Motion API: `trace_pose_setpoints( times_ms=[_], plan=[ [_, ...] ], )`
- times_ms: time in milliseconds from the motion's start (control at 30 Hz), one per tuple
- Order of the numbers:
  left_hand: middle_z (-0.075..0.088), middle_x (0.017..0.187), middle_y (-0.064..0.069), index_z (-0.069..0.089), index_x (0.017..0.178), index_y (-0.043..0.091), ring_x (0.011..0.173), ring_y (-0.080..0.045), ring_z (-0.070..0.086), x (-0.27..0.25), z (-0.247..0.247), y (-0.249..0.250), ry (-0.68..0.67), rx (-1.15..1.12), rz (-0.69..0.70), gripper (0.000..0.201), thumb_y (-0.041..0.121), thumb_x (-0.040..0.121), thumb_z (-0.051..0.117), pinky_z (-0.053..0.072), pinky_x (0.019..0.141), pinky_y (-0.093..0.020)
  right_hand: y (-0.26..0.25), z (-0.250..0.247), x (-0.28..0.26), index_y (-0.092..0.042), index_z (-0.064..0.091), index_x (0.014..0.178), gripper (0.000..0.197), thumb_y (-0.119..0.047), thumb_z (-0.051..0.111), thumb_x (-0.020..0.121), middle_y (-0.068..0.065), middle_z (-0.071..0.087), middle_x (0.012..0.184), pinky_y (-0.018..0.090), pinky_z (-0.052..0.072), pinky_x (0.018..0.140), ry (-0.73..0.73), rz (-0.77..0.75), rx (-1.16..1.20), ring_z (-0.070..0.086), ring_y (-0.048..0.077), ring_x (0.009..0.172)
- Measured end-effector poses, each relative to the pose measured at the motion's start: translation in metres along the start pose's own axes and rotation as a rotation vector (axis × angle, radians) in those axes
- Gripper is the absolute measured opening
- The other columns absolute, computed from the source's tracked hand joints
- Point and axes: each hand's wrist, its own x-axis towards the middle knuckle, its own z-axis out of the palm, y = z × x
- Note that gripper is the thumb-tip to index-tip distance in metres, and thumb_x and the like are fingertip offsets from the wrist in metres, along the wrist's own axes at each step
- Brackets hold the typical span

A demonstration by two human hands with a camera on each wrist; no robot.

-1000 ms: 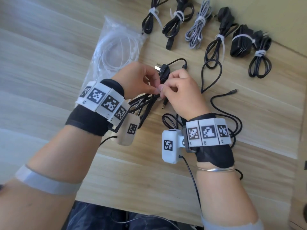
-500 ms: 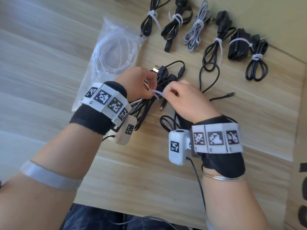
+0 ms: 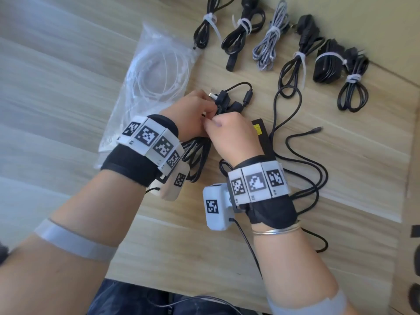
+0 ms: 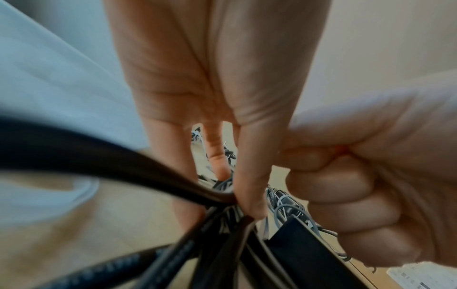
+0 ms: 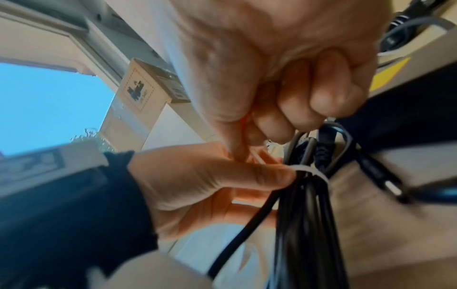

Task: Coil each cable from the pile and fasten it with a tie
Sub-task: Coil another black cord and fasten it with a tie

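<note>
A coiled black cable (image 3: pixel 197 153) with a plug (image 3: pixel 221 98) is held above the table between both hands. My left hand (image 3: pixel 200 112) grips the bundle (image 5: pixel 304 215) at its waist, thumb against the white tie (image 5: pixel 310 172) looped round it. My right hand (image 3: pixel 218 126) is curled in a fist right beside it, and its thumb and forefinger (image 5: pixel 237 148) pinch the tie's tail. In the left wrist view my left fingers (image 4: pixel 249 185) press on the dark strands (image 4: pixel 217 244). The tie's head is hidden.
A clear bag of white ties (image 3: pixel 154 73) lies left of the hands. Several tied cable bundles (image 3: pixel 241 30) line the table's far edge. A black power brick (image 3: pixel 261 133) and loose black cable (image 3: pixel 302 160) lie under and right of my right hand.
The hands have drawn together over the bundle. The white tie strip that showed between them half a second ago is now hidden under the fingers.
</note>
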Motion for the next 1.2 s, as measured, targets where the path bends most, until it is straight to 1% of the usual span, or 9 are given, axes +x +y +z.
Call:
trace_pose_setpoints(
  times_ms=[133, 267, 333, 500, 667, 833, 967, 1100, 1200],
  plan=[
    [0.032, 0.108, 0.000, 0.052, 0.068, 0.010, 0.094, -0.016, 0.041, 0.000, 0.001, 0.004, -0.009, -0.009, -0.034, 0.014, 0.005, 0.076, 0.062, 0.028, 0.075, -0.015, 0.001, 0.002, -0.005, -0.015, 0.024, 0.048, 0.054, -0.032, 0.049, 0.093, 0.003, 0.021, 0.046, 0.035, 0.018, 0.048, 0.073, -0.058, 0.091, 0.025, 0.017, 0.049],
    [0.034, 0.107, -0.004, 0.040, 0.063, 0.017, 0.091, -0.021, 0.041, -0.001, 0.000, 0.008, -0.040, -0.017, -0.090, 0.025, 0.002, 0.077, 0.054, 0.035, 0.081, -0.027, 0.003, 0.005, -0.013, -0.016, 0.020, 0.049, 0.056, -0.028, 0.052, 0.093, 0.002, 0.016, 0.045, 0.033, 0.015, 0.048, 0.131, -0.104, 0.169, 0.020, 0.016, 0.047],
    [0.036, 0.105, -0.005, 0.035, 0.062, 0.019, 0.090, -0.020, 0.039, -0.001, -0.001, 0.008, -0.069, -0.022, -0.115, 0.028, 0.002, 0.077, 0.052, 0.035, 0.078, -0.027, 0.003, 0.005, -0.015, -0.017, 0.019, 0.048, 0.057, -0.026, 0.053, 0.093, 0.001, 0.015, 0.045, 0.030, 0.016, 0.046, 0.151, -0.130, 0.199, 0.019, 0.016, 0.049],
    [0.035, 0.072, 0.002, 0.032, 0.059, 0.023, 0.077, -0.019, 0.036, 0.000, -0.004, 0.007, -0.085, -0.044, -0.153, 0.029, 0.003, 0.074, 0.046, 0.029, 0.057, -0.025, 0.002, 0.006, -0.019, -0.018, 0.020, 0.048, 0.056, -0.024, 0.054, 0.092, -0.001, 0.017, 0.047, 0.029, 0.014, 0.047, 0.165, -0.165, 0.249, 0.019, 0.013, 0.051],
    [0.048, 0.076, 0.001, 0.033, 0.061, 0.022, 0.081, -0.020, 0.047, -0.001, -0.006, 0.011, 0.005, -0.021, -0.109, 0.034, 0.006, 0.081, 0.056, 0.035, 0.062, -0.024, 0.008, -0.005, -0.021, -0.019, 0.021, 0.051, 0.053, -0.027, 0.052, 0.093, 0.000, 0.022, 0.049, 0.033, 0.018, 0.052, 0.170, -0.169, 0.217, 0.025, 0.015, 0.052],
    [0.055, 0.086, 0.003, 0.037, 0.063, 0.025, 0.089, -0.019, 0.054, 0.000, -0.016, 0.014, 0.031, -0.019, -0.092, 0.036, 0.014, 0.083, 0.064, 0.042, 0.077, -0.031, 0.024, -0.019, -0.016, -0.017, 0.025, 0.055, 0.049, -0.033, 0.050, 0.093, -0.002, 0.024, 0.049, 0.033, 0.022, 0.053, 0.197, -0.120, 0.171, 0.027, 0.014, 0.052],
    [0.051, 0.075, 0.011, 0.038, 0.063, 0.023, 0.070, -0.002, 0.046, 0.000, -0.026, 0.018, 0.054, -0.094, -0.067, 0.035, 0.015, 0.081, 0.066, 0.037, 0.071, -0.024, 0.043, -0.029, -0.008, -0.014, 0.039, 0.061, 0.041, -0.036, 0.048, 0.095, -0.002, 0.034, 0.055, 0.033, 0.025, 0.058, 0.185, -0.116, 0.022, 0.041, 0.023, 0.067],
    [0.053, 0.070, 0.009, 0.041, 0.064, 0.020, 0.060, -0.002, 0.050, 0.001, -0.035, 0.030, 0.037, -0.238, -0.036, 0.032, 0.010, 0.080, 0.067, 0.045, 0.057, -0.014, 0.051, -0.030, -0.004, -0.014, 0.071, 0.084, 0.022, -0.029, 0.057, 0.090, -0.003, 0.045, 0.088, 0.027, 0.030, 0.075, 0.371, -0.202, 0.022, 0.045, 0.025, 0.092],
    [0.057, 0.070, 0.006, 0.042, 0.067, 0.019, 0.066, -0.010, 0.059, 0.003, -0.036, 0.039, 0.025, -0.333, -0.011, 0.030, 0.009, 0.080, 0.067, 0.056, 0.067, -0.026, 0.045, -0.036, -0.005, -0.011, 0.072, 0.095, 0.019, -0.020, 0.056, 0.092, 0.001, 0.058, 0.086, 0.028, 0.039, 0.073, 0.370, -0.220, 0.133, 0.054, 0.021, 0.085]
  ],
)
